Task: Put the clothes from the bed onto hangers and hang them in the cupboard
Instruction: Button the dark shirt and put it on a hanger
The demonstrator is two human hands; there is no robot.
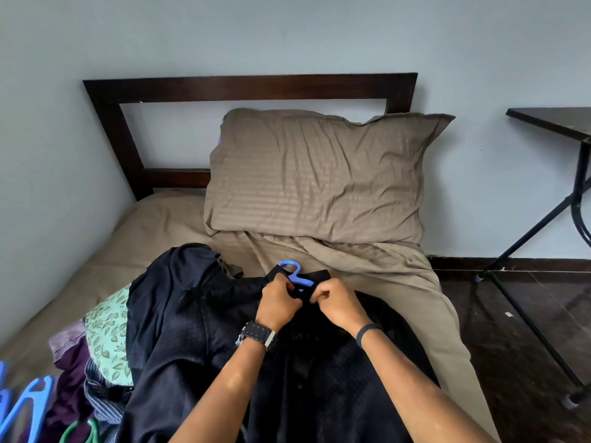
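A black button shirt point(319, 372) lies spread on the bed point(153, 231), collar toward the pillow. A blue hanger point(295, 273) sits inside it, its hook poking out above the collar. My left hand point(277, 303) and my right hand point(335, 302) both pinch the shirt's collar just under the hook, fingers curled on the fabric. To the left, more clothes are heaped: another dark garment point(179, 282), a green leaf-print one point(110, 334), a purple one point(70, 378) and a striped one point(102, 401).
Spare blue hangers point(28, 407) and a green hanger point(86, 433) lie at the bottom left. A tan pillow point(319, 174) leans on the dark wooden headboard point(249, 86). A black folding table point(559, 123) stands on the dark floor to the right.
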